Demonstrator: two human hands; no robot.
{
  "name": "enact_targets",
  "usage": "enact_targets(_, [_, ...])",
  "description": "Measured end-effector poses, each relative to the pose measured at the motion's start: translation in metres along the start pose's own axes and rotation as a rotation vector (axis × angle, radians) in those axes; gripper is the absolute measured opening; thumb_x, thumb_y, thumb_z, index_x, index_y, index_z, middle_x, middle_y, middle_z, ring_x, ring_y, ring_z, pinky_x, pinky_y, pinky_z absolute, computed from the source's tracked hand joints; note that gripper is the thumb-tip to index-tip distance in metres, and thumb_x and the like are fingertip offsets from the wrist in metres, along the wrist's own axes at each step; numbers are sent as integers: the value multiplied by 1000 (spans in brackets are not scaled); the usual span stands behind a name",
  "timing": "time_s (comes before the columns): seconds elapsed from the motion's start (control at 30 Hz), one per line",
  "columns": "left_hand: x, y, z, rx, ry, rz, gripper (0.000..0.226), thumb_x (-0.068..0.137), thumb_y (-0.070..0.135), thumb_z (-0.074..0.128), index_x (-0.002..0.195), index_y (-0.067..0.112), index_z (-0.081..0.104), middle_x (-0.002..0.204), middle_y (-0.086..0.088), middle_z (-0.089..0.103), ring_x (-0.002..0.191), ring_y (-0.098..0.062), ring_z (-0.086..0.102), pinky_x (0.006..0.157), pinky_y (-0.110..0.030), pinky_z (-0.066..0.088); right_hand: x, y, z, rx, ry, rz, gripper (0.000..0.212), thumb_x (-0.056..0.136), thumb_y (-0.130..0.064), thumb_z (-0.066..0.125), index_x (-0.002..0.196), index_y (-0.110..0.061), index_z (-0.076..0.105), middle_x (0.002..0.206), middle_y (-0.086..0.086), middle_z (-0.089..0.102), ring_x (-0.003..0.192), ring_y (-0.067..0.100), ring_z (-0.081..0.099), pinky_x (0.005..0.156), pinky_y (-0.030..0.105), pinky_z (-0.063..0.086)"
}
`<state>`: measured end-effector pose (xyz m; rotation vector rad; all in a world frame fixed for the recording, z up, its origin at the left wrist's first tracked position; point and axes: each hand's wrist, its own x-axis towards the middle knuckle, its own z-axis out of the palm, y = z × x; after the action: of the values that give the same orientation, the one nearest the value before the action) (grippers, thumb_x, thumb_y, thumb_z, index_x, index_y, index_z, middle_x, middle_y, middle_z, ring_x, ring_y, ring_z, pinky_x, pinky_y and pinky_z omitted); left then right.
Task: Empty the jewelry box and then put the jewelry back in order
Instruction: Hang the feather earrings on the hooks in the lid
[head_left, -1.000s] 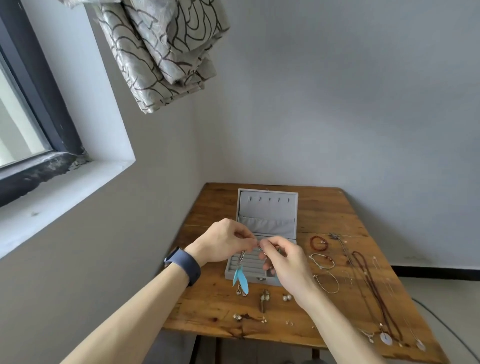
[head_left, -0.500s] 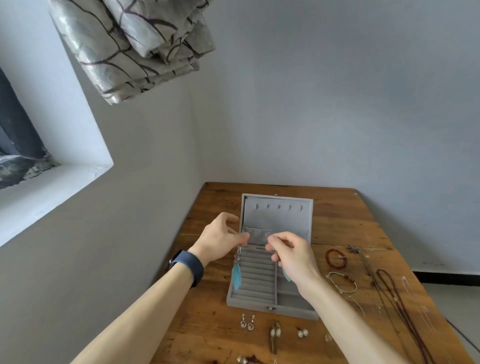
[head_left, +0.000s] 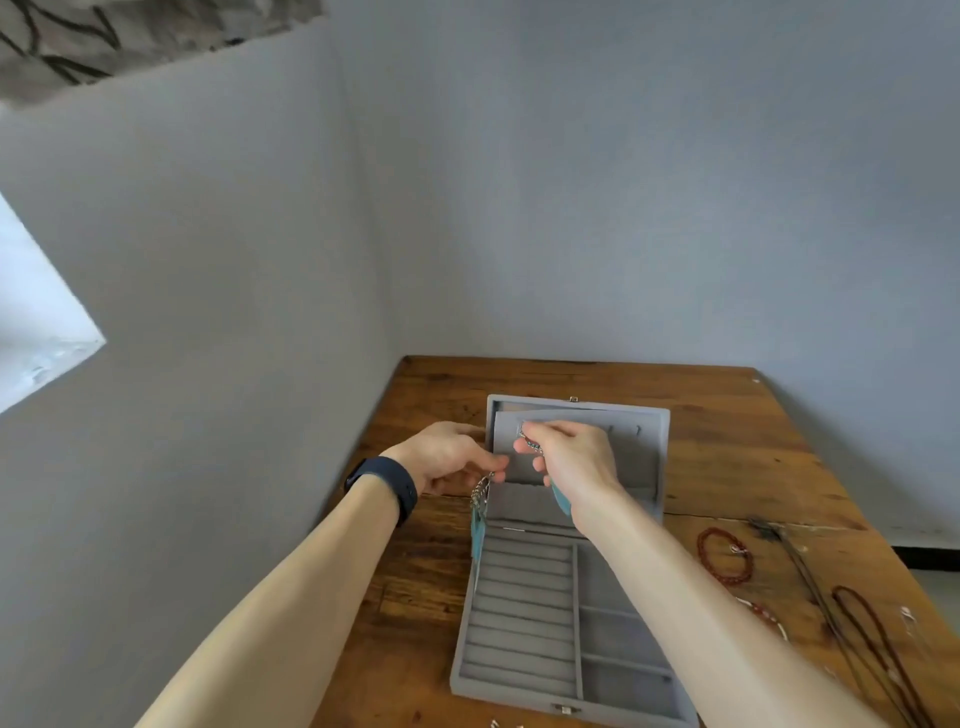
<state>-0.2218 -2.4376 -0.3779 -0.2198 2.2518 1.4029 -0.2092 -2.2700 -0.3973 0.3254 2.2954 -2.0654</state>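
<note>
Above the open jewelry box (head_left: 519, 613), the right hand (head_left: 566, 457) pinches a feather earring (head_left: 561, 501) against the lid. The left hand (head_left: 452, 457) pinches a second earring (head_left: 477, 525) at the box's left edge, with the bracelets (head_left: 724, 556) well to its right.

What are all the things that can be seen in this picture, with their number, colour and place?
table: one, brown wood, in the corner of the walls
box: one, grey, open on the table, visible compartments bare
earrings: two, teal feathers on metal chains, one hanging from each hand
bracelets: two, one red, one red and white, on the table right of the box
necklaces: dark cords, count unclear, near the right table edge
curtain: one, grey with dark lines, top left
sill: one, white, at the left
wristband: one, dark blue, on the left wrist
hands: two; left hand pinches one earring beside the lid, right hand pinches the other in front of the lid
</note>
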Motion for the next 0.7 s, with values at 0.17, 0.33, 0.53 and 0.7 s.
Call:
enact_targets(0.17, [-1,-7,-3,31,62,47,57,81,26,81,132,23,57,85,3,77,53,-2,57,41,-17,35,0,3,8,-60,75,15,22,88,-31,67,68,-24,71,66,-15,73,68,9,66,76,34,59])
enact_targets(0.33, [-4,-9,0,27,139,124,39,83,23,80,119,16,68,82,3,77,58,-2,62,52,-19,48,-8,16,13,-58,51,-17,19,93,-33,67,75,-26,72,67,-16,73,63,7,66,68,30,60])
enact_targets(0.53, [-4,-9,3,151,261,149,33,80,34,82,110,25,71,86,8,77,90,-12,71,86,-33,58,-22,33,-12,-20,-221,-11,18,97,-26,66,113,-19,61,84,-2,77,61,3,63,60,21,52])
enact_targets(0.7, [-8,-12,5,140,251,150,48,81,33,82,124,20,66,113,0,72,109,-21,65,99,-42,53,-23,41,-43,-597,1,-488,8,101,-23,56,109,-20,57,95,-4,75,80,16,69,69,34,54])
